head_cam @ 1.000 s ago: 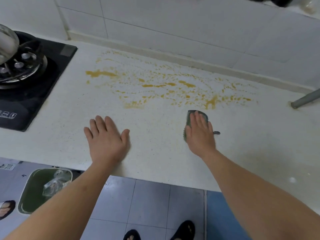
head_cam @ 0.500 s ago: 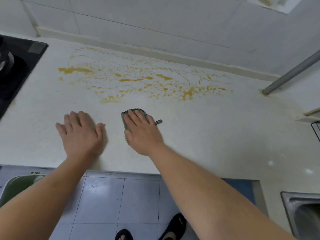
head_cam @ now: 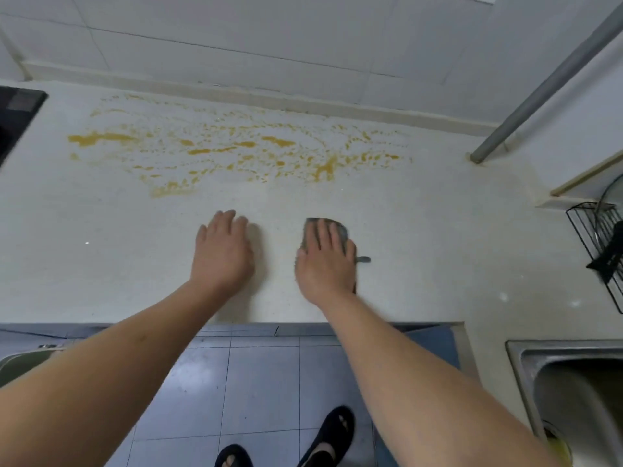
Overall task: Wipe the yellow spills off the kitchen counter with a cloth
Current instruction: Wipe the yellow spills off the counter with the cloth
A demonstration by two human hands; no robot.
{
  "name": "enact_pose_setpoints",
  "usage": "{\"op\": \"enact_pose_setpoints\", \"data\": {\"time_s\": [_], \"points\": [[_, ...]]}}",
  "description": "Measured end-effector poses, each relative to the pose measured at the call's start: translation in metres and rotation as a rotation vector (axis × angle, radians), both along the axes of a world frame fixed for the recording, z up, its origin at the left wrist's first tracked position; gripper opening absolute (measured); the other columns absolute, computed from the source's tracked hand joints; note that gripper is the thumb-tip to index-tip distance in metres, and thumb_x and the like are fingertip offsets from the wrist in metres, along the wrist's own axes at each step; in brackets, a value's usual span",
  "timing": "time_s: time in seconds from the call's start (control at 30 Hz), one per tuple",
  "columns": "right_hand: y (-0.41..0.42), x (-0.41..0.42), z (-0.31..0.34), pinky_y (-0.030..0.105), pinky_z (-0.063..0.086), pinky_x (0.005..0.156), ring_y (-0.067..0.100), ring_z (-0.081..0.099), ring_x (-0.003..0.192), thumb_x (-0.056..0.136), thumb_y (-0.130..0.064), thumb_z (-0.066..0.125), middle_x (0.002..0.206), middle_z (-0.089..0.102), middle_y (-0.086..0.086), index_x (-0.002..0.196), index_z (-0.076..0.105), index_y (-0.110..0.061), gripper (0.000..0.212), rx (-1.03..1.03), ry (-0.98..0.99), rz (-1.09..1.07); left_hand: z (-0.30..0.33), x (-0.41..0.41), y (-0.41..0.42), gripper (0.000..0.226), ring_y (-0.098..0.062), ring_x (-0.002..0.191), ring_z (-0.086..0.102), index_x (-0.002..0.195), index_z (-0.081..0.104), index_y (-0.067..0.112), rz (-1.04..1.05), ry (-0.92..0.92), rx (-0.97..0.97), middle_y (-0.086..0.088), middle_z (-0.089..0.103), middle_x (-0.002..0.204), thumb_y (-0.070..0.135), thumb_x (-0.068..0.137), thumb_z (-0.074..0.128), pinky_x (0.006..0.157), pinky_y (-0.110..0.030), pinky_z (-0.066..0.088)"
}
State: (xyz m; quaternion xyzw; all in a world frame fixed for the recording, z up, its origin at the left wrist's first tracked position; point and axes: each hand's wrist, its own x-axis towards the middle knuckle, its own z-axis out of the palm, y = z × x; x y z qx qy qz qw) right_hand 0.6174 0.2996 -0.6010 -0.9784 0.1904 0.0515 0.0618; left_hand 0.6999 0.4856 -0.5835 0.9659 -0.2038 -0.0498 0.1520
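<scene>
Counter (head_cam: 101,251) of pale speckled stone fills the middle of the view, running from a black hob (head_cam: 15,112) at the far left edge to a steel sink (head_cam: 573,382) set in at the lower right. Yellow spills (head_cam: 236,153) lie smeared and spattered in a broad band across the back half of it, close to the raised strip where the stone meets the white tiled wall (head_cam: 236,28). The left hand (head_cam: 224,254) rests flat on the bare stone, palm down, fingers straight and together, holding nothing. Just beside it, the right hand (head_cam: 325,264) presses flat on a grey-green cloth (head_cam: 313,224), whose front edge shows past the fingertips and a small tail pokes out at the right side; the cloth sits on the clean front part of the stone, near the spills but apart from them. A grey pole (head_cam: 546,82) slants up from the back right corner, and a black wire rack (head_cam: 596,237) stands at the right edge. Below the counter's front lip lie blue-grey floor tiles (head_cam: 253,382) and two dark slippers (head_cam: 323,436).
</scene>
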Motion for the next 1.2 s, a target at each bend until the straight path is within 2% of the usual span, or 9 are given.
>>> {"op": "enact_pose_setpoints", "data": {"time_s": [0.2,0.33,0.53,0.63,0.77,0.93,1.03,1.13,1.2], "points": [[-0.036,0.011,-0.001,0.047,0.009,0.125,0.016,0.002,0.158,0.098,-0.047,0.032,0.172,0.008,-0.009,0.163,0.016,-0.029,0.07,0.013,0.058,0.466,0.007,-0.018,-0.092,0.056,-0.039,0.144,0.037,0.139,0.052,0.009,-0.057,0.069,-0.074,-0.019,0.045,0.152,0.041,0.096,0.036,0.111,-0.057,0.035],[-0.127,0.001,-0.004,0.047,0.006,0.127,0.013,-0.001,0.158,0.105,-0.05,0.018,0.172,0.001,-0.011,0.164,0.009,-0.034,0.062,0.017,0.033,0.286,0.006,-0.037,-0.136,0.072,-0.037,0.158,0.002,0.159,0.026,0.019,-0.105,0.145,0.025,-0.016,0.011,0.17,0.062,0.101,0.037,0.12,-0.064,0.011],[-0.25,-0.057,-0.005,0.048,0.013,0.126,0.015,0.007,0.158,0.104,-0.049,0.014,0.172,0.011,-0.008,0.164,0.015,-0.031,0.062,-0.047,0.009,0.102,0.014,-0.058,-0.217,0.13,-0.041,0.152,-0.028,0.159,-0.018,0.041,-0.221,0.388,0.283,-0.01,-0.03,0.167,0.094,0.066,0.056,0.114,-0.078,-0.001],[-0.284,-0.083,-0.009,0.047,0.018,0.124,0.016,0.016,0.156,0.103,-0.047,0.013,0.17,0.019,-0.007,0.163,0.022,-0.029,0.063,-0.067,-0.021,0.049,0.02,-0.064,-0.247,0.134,-0.049,0.152,-0.017,0.153,-0.004,0.046,-0.206,0.409,0.36,-0.011,-0.02,0.167,0.086,0.052,0.075,0.106,-0.083,0.011],[-0.31,-0.105,-0.012,0.046,0.025,0.12,0.019,0.025,0.154,0.103,-0.042,0.018,0.167,0.028,-0.005,0.16,0.032,-0.025,0.061,-0.034,-0.077,-0.043,0.03,-0.059,-0.256,0.13,-0.048,0.142,0.017,0.141,0.017,0.042,-0.179,0.374,0.451,-0.014,0.01,0.157,0.086,0.038,0.081,0.094,-0.074,0.038],[-0.349,-0.137,-0.021,0.051,0.034,0.118,0.03,0.036,0.149,0.096,-0.016,0.048,0.16,0.042,0.009,0.153,0.044,-0.009,0.057,0.023,-0.16,-0.216,0.032,-0.058,-0.259,0.132,-0.047,0.135,0.027,0.142,0.017,0.04,-0.204,0.352,0.495,-0.016,0.017,0.15,0.087,0.036,0.081,0.087,-0.07,0.046],[-0.346,-0.144,-0.017,0.05,0.048,0.105,0.036,0.057,0.126,0.092,-0.007,0.033,0.133,0.062,0.018,0.134,0.061,-0.001,0.051,0.235,-0.35,-0.435,0.037,-0.059,-0.261,0.135,-0.047,0.134,0.029,0.146,0.016,0.038,-0.204,0.36,0.52,-0.018,0.018,0.151,0.085,0.038,0.083,0.09,-0.071,0.046],[-0.318,-0.148,0.017,0.035,0.056,0.081,0.024,0.067,0.088,0.102,-0.009,0.041,0.102,0.071,0.005,0.124,0.071,-0.019,0.038,0.839,-0.603,-0.872,0.043,-0.06,-0.268,0.14,-0.047,0.136,0.033,0.15,0.016,0.034,-0.212,0.343,0.605,-0.021,0.022,0.155,0.087,0.037,0.082,0.1,-0.073,0.036],[-0.302,-0.157,0.042,0.034,0.054,0.082,0.019,0.068,0.088,0.104,-0.015,0.048,0.103,0.074,0.0,0.116,0.075,-0.024,0.031,1.269,-0.855,-1.095,0.048,-0.062,-0.274,0.144,-0.047,0.142,0.028,0.153,0.017,0.03,-0.217,0.313,0.652,-0.024,0.023,0.158,0.088,0.038,0.08,0.106,-0.078,0.025]]}}
